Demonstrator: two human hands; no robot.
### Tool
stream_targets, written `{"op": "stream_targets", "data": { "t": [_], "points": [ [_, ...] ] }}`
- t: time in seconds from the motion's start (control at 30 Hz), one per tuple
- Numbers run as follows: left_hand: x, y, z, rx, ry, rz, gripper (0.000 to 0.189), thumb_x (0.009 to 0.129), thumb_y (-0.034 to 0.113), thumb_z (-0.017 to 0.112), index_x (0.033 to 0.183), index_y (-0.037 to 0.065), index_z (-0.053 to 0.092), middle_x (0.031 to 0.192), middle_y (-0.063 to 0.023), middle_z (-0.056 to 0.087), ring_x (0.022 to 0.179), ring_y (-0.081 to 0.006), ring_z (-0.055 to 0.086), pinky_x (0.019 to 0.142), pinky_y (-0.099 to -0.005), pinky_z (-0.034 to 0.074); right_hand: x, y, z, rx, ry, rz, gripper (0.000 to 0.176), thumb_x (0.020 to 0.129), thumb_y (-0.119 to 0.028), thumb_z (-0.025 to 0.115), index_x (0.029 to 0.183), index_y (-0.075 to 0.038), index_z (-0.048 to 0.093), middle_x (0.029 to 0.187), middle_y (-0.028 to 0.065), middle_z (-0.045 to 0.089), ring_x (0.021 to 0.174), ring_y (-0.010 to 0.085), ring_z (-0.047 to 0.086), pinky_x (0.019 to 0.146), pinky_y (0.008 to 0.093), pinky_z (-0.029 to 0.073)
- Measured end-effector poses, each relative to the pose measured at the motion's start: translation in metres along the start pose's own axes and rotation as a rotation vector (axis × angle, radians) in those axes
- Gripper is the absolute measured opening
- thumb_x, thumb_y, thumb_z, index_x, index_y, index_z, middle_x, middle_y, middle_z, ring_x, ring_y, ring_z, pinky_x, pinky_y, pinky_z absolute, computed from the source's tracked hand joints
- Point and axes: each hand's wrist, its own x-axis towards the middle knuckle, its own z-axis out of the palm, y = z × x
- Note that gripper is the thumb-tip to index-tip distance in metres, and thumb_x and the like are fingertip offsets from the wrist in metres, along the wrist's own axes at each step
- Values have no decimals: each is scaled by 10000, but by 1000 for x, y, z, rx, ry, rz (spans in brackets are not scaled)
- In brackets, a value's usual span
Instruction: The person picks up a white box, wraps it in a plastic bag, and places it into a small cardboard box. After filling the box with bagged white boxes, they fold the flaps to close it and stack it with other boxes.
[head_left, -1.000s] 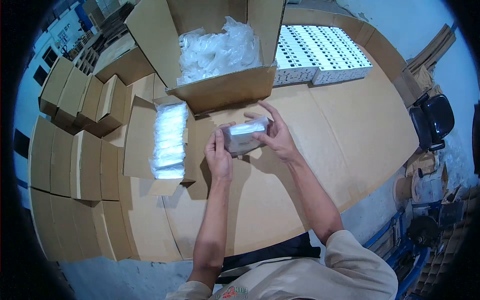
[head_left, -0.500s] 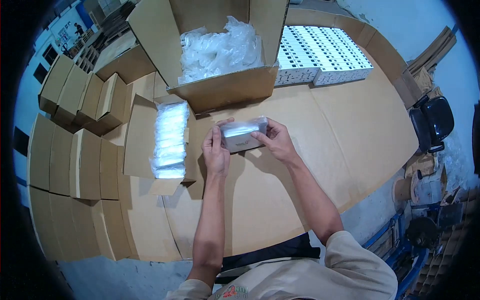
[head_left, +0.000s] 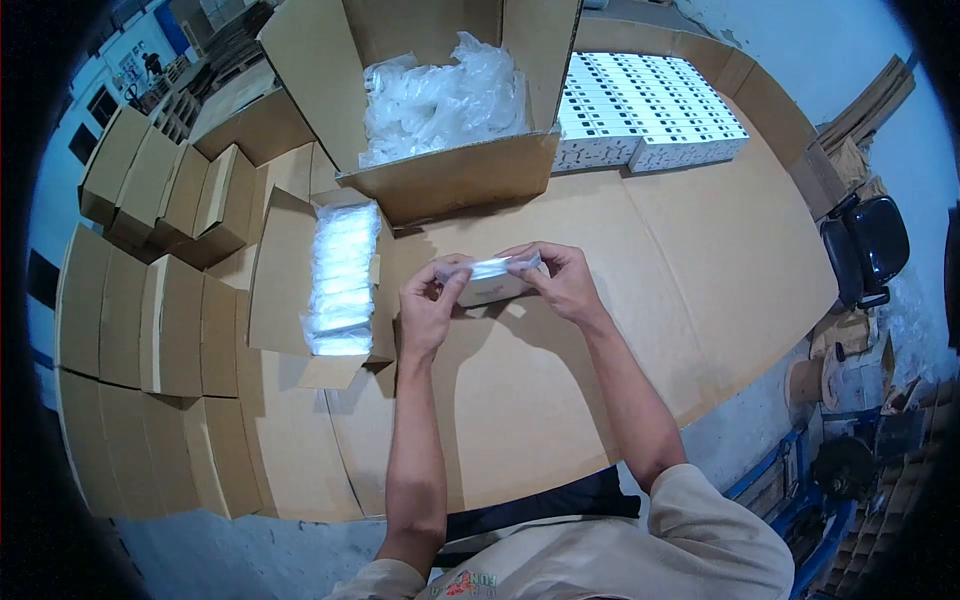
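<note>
Between my hands is a small white box in a clear plastic bag, just above the cardboard-covered table. My left hand pinches the bag at its left upper corner, thumb against fingers. On the other side my right hand grips the right upper end, fingers curled over the top. The bag's upper edge shines between them, and the box's front face is partly shaded. Left of my hands, an open carton holds a row of several bagged white boxes.
A large open carton full of loose clear plastic bags stands at the back. White boxes are packed in rows at the back right. Brown cartons are stacked along the left. A black chair is beyond the table's right edge.
The bagged box has tipped so its top edge now faces me more. My left thumb has come over onto the bag, and my right fingers have moved up along its upper edge.
</note>
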Motion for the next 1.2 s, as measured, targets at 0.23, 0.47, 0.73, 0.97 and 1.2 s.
{"op": "stream_targets", "data": {
  "t": [0.23, 0.47, 0.73, 0.97, 1.2],
  "points": [
    [1, -12, 6, -51, 143, 38, 102, 976, 122, 737, 987, 33, 688, 948, -7, 679, 811, -53, 607, 664, -228, 533, 4, 11, 1, 3, 122, -79, 154, 952, -116, 761, 873, -17, 673, 904, 56, 730, 804, 68, 596, 729, 261, 488],
    [2, -19, 11, -76, 213, 55, 135, 971, 125, 751, 934, 64, 638, 906, 3, 670, 819, -54, 585, 752, -236, 469, 4, 13, -2, 23, 118, -28, 142, 956, -97, 746, 886, -20, 648, 1024, 97, 745, 943, 98, 649, 822, 263, 525],
    [4, -16, 11, -112, 230, -22, 181, 966, 145, 763, 894, 88, 607, 875, 10, 663, 786, -41, 559, 695, -233, 439, -1, -20, -10, -119, -53, -376, 318, 869, -6, 766, 1179, -74, 762, 1295, 128, 685, 1145, 235, 654, 1016, 394, 527],
    [5, -18, 11, -110, 215, -9, 182, 963, 141, 764, 900, 89, 602, 876, 15, 652, 780, -41, 551, 675, -233, 433, -4, -21, -5, -369, -140, -233, 313, 858, 21, 774, 1153, -81, 787, 1112, 104, 745, 889, 151, 645, 769, 296, 542],
    [2, -9, 16, -103, 228, -39, 189, 955, 143, 771, 907, 84, 599, 865, 14, 646, 769, -44, 551, 668, -239, 440, -2, -17, -2, -441, -64, -178, 334, 862, -19, 787, 1189, -88, 773, 1032, 98, 764, 822, 151, 649, 758, 301, 531]
  ]
}}
